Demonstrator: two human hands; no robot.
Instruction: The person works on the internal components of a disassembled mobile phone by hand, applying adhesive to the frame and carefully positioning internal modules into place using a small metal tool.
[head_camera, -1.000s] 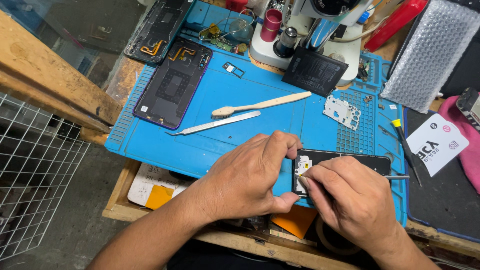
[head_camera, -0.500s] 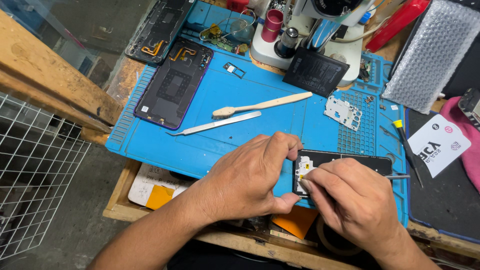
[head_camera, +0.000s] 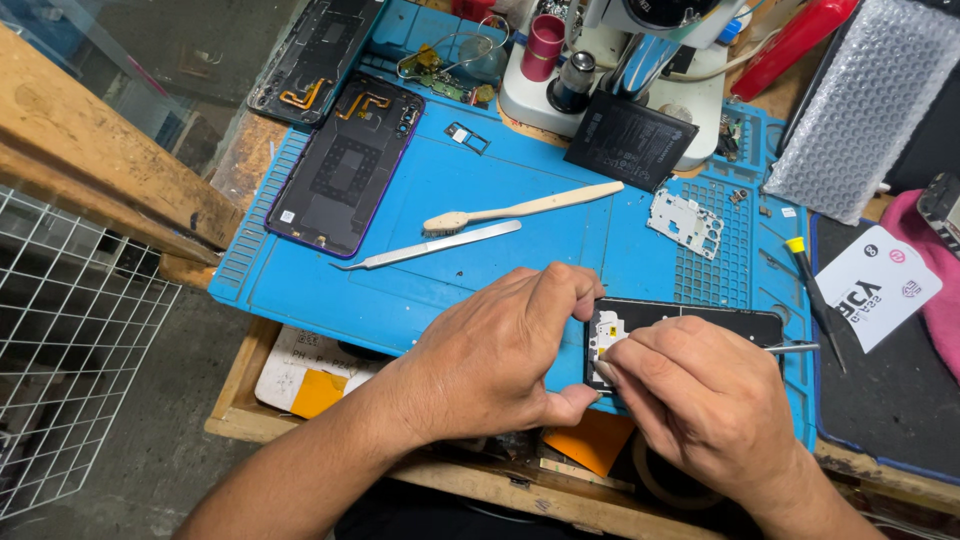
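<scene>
Leftmost, a wire grid (head_camera: 70, 350) and wooden beam (head_camera: 100, 170) border the blue work mat (head_camera: 480, 250), whose near-left area lies bare. A phone back cover (head_camera: 345, 170) lies at the mat's far-left corner; tweezers (head_camera: 430, 245) and a toothbrush (head_camera: 520, 208) lie mid-mat. Left hand (head_camera: 490, 350) clamps the opened phone (head_camera: 690, 325) by its left end, at the mat's near-right edge. Right hand (head_camera: 710, 400) pinches a thin metal tool (head_camera: 795, 348) over that end. Farther right, a screwdriver (head_camera: 812, 285) lies beside a bubble-wrap pouch (head_camera: 865, 110).
</scene>
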